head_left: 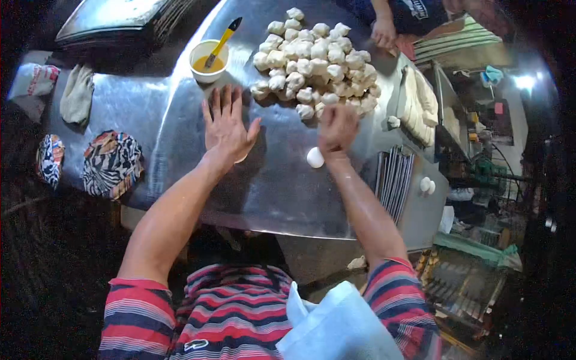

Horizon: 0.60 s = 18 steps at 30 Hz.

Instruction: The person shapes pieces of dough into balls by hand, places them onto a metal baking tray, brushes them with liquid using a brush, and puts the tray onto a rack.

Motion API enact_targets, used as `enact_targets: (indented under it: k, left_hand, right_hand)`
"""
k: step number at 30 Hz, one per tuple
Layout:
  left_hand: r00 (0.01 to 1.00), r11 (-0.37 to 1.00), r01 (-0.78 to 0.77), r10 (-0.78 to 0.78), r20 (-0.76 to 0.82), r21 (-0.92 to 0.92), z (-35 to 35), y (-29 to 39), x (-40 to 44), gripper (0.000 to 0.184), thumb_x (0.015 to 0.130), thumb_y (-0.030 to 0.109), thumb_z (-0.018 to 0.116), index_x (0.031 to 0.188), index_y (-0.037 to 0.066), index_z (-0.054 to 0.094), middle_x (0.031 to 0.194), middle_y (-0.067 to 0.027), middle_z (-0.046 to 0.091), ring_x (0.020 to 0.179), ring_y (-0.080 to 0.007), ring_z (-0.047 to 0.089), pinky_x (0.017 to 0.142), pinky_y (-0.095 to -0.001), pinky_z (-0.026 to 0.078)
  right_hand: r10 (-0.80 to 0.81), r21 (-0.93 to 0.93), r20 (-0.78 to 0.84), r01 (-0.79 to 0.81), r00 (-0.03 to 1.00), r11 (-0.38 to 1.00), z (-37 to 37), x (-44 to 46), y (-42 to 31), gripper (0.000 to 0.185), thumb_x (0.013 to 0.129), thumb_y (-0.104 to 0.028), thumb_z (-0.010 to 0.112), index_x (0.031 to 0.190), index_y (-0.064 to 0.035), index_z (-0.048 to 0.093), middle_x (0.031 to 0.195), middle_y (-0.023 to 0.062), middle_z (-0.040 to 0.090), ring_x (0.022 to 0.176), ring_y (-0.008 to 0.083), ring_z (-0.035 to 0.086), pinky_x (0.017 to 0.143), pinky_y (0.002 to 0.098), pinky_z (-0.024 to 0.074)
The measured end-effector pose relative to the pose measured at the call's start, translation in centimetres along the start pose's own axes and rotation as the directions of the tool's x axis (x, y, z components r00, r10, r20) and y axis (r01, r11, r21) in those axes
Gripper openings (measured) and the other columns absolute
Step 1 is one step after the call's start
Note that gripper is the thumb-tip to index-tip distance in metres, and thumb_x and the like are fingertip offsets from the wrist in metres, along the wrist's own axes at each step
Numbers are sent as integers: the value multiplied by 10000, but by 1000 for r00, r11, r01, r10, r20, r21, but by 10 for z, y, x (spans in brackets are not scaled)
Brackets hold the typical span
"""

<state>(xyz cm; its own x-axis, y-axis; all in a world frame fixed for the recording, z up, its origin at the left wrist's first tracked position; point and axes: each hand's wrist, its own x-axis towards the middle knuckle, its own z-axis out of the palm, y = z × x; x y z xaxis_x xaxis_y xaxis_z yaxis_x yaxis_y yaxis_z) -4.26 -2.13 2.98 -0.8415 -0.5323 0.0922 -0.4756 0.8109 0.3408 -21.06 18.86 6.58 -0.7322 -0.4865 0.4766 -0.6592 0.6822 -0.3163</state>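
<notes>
As a person (pixel 240 312) in a striped shirt works at a steel table (pixel 276 192), a smooth white dough ball (pixel 315 158) rests just left of the right hand (pixel 338 129), close by the wrist and on the person's side of the curled fingers. The right hand is plainly the nearer one; the left hand (pixel 226 129) lies well apart, across the metal. Round in outline, the ball shows no long axis, so any grasp appears to turn on its bearing alone: back from the right fingers and to their left. Those fingers bend inward at the near edge of a heap of dough pieces (pixel 318 57); whether they grip one cannot be told through the blur. The left fingers are spread and straight, clasping nothing, while a sliver of pale dough (pixel 241 159) shows at the heel of that palm, on the thumb side. Beyond the left fingertips stands a bowl (pixel 208 77) of yellow liquid, a brush (pixel 224 41) leaning in it.
</notes>
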Motion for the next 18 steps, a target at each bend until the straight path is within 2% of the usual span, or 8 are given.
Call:
enact_targets:
  k: [1, 4, 9, 11, 12, 13, 15, 18]
  left_hand:
    - [1000, 1000, -1, 1, -11, 5, 4, -2, -1, 841, 1041, 571, 468, 1665, 46, 261, 1765, -163, 164, 1644, -359, 17, 1308, -575, -4]
    - [999, 1000, -11, 11, -48, -5, 8, -1, -18, 782, 1051, 580, 439, 1604, 31, 378, 1652, -202, 378, 1575, -392, 239, 1301, -565, 75]
    - [997, 876, 45, -8, 79, -481, -25, -39, -8, 476, 976, 434, 664, 1284, 75, 720, 1506, -230, 562, 1438, -417, 477, 1211, -500, 366]
    - [983, 976, -182, 181, -16, -122, -44, -44, -46, 368, 864, 295, 801, 1148, 63, 772, 1464, -234, 595, 1441, -429, 479, 1186, -478, 412]
    - [996, 952, -89, 94, 3, -294, -47, -40, -60, 338, 826, 290, 829, 1060, 50, 780, 1415, -219, 630, 1390, -422, 517, 1158, -482, 424]
    - [987, 954, 82, -38, 157, -287, -60, -25, -65, 310, 830, 298, 838, 972, 35, 755, 1262, -201, 686, 1171, -368, 654, 1021, -482, 514]
    - [973, 809, 164, -39, 227, -564, -38, -13, -74, 227, 870, 170, 840, 971, 29, 694, 1019, -139, 714, 822, -209, 699, 679, -404, 590]
    - [922, 618, 361, -124, 367, -698, -84, 161, -97, 207, 922, 60, 781, 1101, -7, 702, 969, -120, 744, 920, -181, 718, 777, -307, 632]
  right_hand:
    - [-136, -130, 199, 164, 970, 978, 15, -29, -1, 269, 985, -378, 644, 984, -108, 644, 1050, 120, 618, 1046, 341, 560, 935, 510, 408]
    - [-46, -233, 97, 68, 994, 970, 24, -30, 7, 262, 1009, -369, 623, 1006, -109, 652, 1017, 131, 612, 1024, 346, 564, 916, 514, 415]
    - [121, 135, 129, -138, 984, 981, 25, -52, 44, 214, 1025, -281, 587, 1055, -85, 666, 1001, 165, 652, 986, 398, 600, 884, 504, 451]
    - [-50, 167, 278, 3, 959, 986, -28, -81, 33, 202, 975, -216, 637, 1108, -72, 684, 1069, 175, 688, 1023, 408, 619, 918, 509, 469]
    - [-6, 213, 285, -57, 959, 975, -48, -104, 24, 260, 959, -207, 689, 1164, -47, 689, 1146, 195, 707, 1049, 411, 656, 949, 501, 504]
    - [205, 356, 492, -410, 846, 840, -81, -110, 7, 293, 942, -178, 747, 1187, -30, 682, 1124, 205, 724, 1014, 375, 707, 915, 479, 546]
    - [140, 451, 499, -394, 855, 801, -119, -134, 17, 382, 916, -164, 808, 1251, -35, 677, 1081, 196, 759, 958, 308, 749, 858, 406, 586]
    - [210, 603, 391, -422, 896, 677, -221, -131, 58, 395, 916, -195, 817, 1257, -38, 692, 1007, 149, 769, 864, 245, 727, 802, 375, 579]
